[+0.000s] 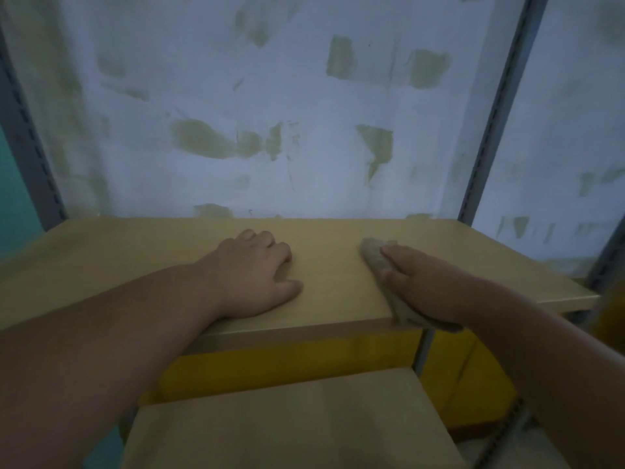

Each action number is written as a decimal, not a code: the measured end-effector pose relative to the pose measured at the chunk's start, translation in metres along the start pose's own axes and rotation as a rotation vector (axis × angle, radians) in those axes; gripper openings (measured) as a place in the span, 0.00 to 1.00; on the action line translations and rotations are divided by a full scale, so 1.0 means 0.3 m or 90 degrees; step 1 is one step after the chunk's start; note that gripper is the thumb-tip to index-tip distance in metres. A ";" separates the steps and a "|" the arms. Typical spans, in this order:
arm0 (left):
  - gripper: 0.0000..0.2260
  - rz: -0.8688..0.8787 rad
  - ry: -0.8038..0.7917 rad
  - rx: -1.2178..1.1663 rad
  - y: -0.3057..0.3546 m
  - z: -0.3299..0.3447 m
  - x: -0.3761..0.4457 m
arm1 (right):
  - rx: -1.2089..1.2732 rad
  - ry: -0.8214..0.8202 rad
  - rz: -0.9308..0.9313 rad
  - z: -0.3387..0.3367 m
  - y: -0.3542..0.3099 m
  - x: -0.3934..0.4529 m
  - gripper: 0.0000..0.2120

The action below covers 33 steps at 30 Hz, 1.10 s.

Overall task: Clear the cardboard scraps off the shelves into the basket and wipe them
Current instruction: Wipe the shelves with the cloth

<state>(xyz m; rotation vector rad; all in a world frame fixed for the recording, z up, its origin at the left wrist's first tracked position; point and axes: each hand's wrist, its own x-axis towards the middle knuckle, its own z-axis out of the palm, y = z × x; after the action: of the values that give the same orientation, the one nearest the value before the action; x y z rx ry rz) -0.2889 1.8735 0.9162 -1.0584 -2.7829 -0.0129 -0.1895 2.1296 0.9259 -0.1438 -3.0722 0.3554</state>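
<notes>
We judge that we are in the wiping step: no cardboard scraps show on the upper shelf [331,292], and our right hand [429,289] presses a grey-brown cloth [375,262] flat against it. The cloth lies on the right half of that shelf, its far end poking out beyond our fingertips and its near end hanging just over the shelf's front edge under our palm. The hand lies flat on top with fingers straight and pointing toward the back-left of the shelf; we see nothing curled round the cloth, so the hold is pressure, not a pinch. Our left hand [257,275] rests palm-down near the middle of the same shelf, well apart from the cloth, fingers loosely bent at the knuckles and thumb stretched toward the cloth, holding nothing; it looks like a brace for our weight. Both forearms reach in from the front edge, the left crossing it lower down. The next move, as we read it, calls for sliding the cloth across the shelf while keeping the palm pressed down, and the left hand would have to lift or shift when the cloth reaches the middle. A lower shelf [287,418] shows beneath the front edge and probably wants the same treatment. The basket is not in view, unless the yellow shape [304,360] under the upper shelf is part of it; we cannot tell.
</notes>
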 end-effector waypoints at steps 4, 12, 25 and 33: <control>0.24 0.048 0.007 -0.003 0.094 0.001 0.071 | 0.010 -0.005 -0.043 0.007 -0.036 0.046 0.26; 0.25 0.088 -0.002 0.008 0.190 0.010 0.154 | 0.025 0.021 0.090 -0.054 0.202 0.109 0.27; 0.22 0.119 0.004 0.022 0.430 0.011 0.331 | 0.003 -0.013 0.128 -0.118 0.364 0.109 0.26; 0.23 0.116 -0.034 0.026 0.576 0.013 0.444 | 0.007 0.030 0.138 -0.117 0.422 -0.098 0.25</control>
<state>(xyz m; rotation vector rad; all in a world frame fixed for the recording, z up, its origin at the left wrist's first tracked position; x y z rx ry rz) -0.2732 2.0911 0.9245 -1.3170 -2.7089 0.0949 -0.1474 2.2573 0.9299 -0.4793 -3.0138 0.3713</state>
